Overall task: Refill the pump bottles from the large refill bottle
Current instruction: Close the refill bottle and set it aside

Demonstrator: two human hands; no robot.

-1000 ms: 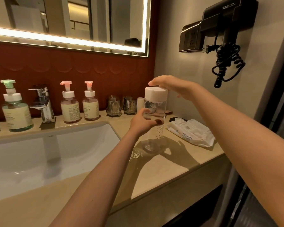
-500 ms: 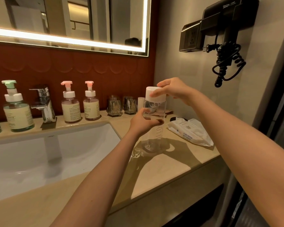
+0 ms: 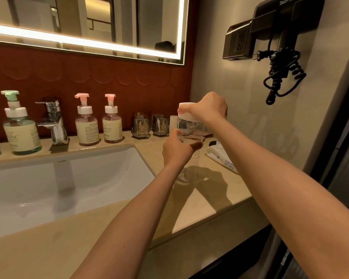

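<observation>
Refill bottle (image 3: 191, 130) is upright on the right part of the counter (image 3: 210, 204), between the sink (image 3: 73, 190) and the wet wipes pack (image 3: 225, 161). Its base looks seated on the counter, can't fully confirm. Left hand (image 3: 176, 153) grips the clear body mid-height, with fingers (image 3: 196, 145) wrapped round the far side. Right hand (image 3: 209, 109) comes down over the top and is curled round the white cap (image 3: 184, 115). Key relation: the bottle's long axis is vertical and the cap sits right on it, directly above my left hand, so uncapping should be a twist about that axis with the left holding the body against it. I read this as the opening step; no pouring yet, and the liquid level is hard to read. The pump bottles stand along the back edge, well off to my left: two pink-topped ones (image 3: 87, 127) (image 3: 112, 125) right of the faucet (image 3: 52, 119), a green-topped one (image 3: 18, 129) left of it, all with pumps on. The left hand is nearer them. The risk is tipping the bottle if my grip slips.
</observation>
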